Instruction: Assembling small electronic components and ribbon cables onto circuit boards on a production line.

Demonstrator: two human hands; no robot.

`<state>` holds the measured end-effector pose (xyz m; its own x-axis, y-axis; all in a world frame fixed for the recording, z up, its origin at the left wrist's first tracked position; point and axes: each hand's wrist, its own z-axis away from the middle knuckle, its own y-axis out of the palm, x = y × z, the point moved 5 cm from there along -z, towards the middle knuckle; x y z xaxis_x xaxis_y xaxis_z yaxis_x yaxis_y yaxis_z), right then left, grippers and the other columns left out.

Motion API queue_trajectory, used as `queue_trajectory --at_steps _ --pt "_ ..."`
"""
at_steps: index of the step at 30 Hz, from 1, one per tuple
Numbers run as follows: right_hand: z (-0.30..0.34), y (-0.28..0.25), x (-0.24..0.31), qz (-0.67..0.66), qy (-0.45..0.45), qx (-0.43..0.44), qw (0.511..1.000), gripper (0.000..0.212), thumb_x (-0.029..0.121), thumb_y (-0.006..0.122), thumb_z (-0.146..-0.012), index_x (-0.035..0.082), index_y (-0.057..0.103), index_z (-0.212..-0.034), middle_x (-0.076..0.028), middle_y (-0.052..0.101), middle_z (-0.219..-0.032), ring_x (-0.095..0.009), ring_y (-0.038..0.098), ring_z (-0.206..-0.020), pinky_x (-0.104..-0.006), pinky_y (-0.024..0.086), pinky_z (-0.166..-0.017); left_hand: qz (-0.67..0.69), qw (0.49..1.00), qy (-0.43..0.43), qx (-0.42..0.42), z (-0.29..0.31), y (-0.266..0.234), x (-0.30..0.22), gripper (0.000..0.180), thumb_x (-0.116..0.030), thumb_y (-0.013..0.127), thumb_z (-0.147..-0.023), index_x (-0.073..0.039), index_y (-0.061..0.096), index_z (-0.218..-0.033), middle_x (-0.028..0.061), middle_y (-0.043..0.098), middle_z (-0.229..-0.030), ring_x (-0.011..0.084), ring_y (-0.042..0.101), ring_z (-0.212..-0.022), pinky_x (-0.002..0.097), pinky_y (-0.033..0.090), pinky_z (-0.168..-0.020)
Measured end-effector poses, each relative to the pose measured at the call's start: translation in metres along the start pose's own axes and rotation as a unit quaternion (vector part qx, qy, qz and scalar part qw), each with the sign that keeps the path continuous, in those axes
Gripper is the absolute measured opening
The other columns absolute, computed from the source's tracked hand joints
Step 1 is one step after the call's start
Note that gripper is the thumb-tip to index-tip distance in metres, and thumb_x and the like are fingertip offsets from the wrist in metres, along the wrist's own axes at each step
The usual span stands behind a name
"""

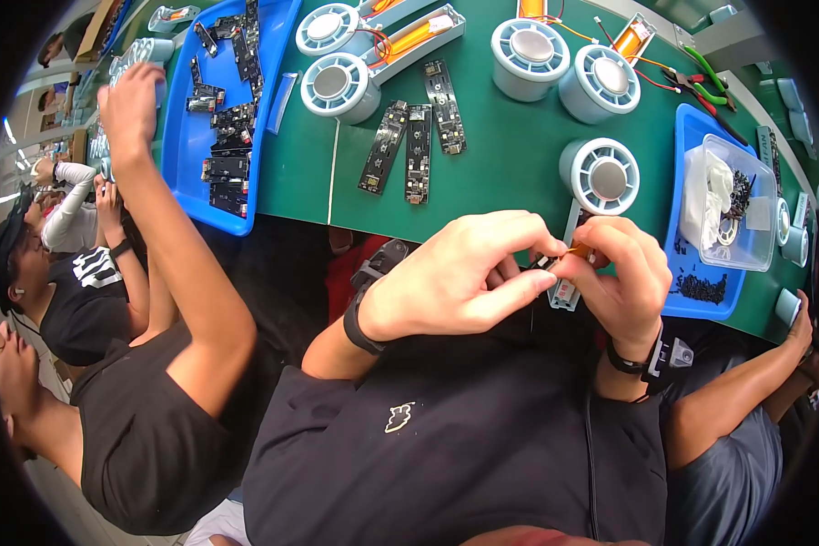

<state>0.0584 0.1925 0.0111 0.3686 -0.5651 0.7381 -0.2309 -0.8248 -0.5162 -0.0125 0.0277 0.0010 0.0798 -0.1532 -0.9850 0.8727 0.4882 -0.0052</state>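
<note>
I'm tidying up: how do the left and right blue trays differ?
The left tray holds dark circuit boards; the right tray, a clear container and small black pieces. The right tray lies near the right hand; the left tray, farther from it. Both lie on the green table.

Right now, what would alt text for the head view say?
A person's left hand and right hand pinch small, partly hidden parts by a round-headed pale blue device at a green table, with circuit boards, blue trays and people around.
</note>
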Motion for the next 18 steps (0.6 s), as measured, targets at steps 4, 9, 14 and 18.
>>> queue_trajectory --at_steps 4,9,14,18 --pt "0.009 -0.007 0.002 -0.026 0.011 -0.06 0.998 0.044 0.001 0.091 -0.074 -0.002 0.067 -0.11 -0.014 0.07 -0.096 -0.019 0.065 -0.071 -0.0304 0.054 -0.061 -0.09 0.994 0.023 -0.055 0.002 -0.001 -0.014 0.022 0.0 0.071 -0.095 0.005 0.065 -0.114 0.0115 0.069 -0.102 0.0146 0.074 -0.075 0.0254 0.06 -0.065" --pt "0.021 -0.013 -0.001 -0.085 0.064 -0.107 0.989 0.04 -0.006 0.086 -0.078 -0.003 0.068 -0.113 -0.015 0.069 -0.102 -0.021 0.068 -0.078 -0.0298 0.056 -0.064 -0.155 0.983 0.025 -0.094 0.002 -0.014 -0.018 0.025 -0.001 0.074 -0.092 0.002 0.066 -0.115 0.0109 0.07 -0.099 0.0147 0.074 -0.073 0.0258 0.06 -0.066" --pt "0.015 -0.012 0.0 0.029 0.017 -0.04 0.999 0.035 -0.01 0.081 -0.081 -0.003 0.069 -0.114 -0.013 0.067 -0.104 -0.021 0.064 -0.084 -0.0306 0.054 -0.072 -0.259 0.949 0.09 -0.158 -0.006 -0.022 -0.023 0.033 0.001 0.075 -0.089 0.0 0.067 -0.121 0.0127 0.072 -0.104 0.0202 0.075 -0.081 0.0306 0.061 -0.071" --pt "0.011 -0.01 0.002 0.036 0.016 -0.068 0.997 0.028 -0.013 0.074 -0.086 -0.002 0.07 -0.112 -0.014 0.068 -0.102 -0.022 0.065 -0.083 -0.0301 0.054 -0.071 -0.3 0.93 0.132 -0.166 -0.007 -0.022 -0.03 0.04 0.002 0.076 -0.086 -0.001 0.067 -0.125 0.014 0.072 -0.107 0.0261 0.074 -0.09 0.0343 0.06 -0.078"
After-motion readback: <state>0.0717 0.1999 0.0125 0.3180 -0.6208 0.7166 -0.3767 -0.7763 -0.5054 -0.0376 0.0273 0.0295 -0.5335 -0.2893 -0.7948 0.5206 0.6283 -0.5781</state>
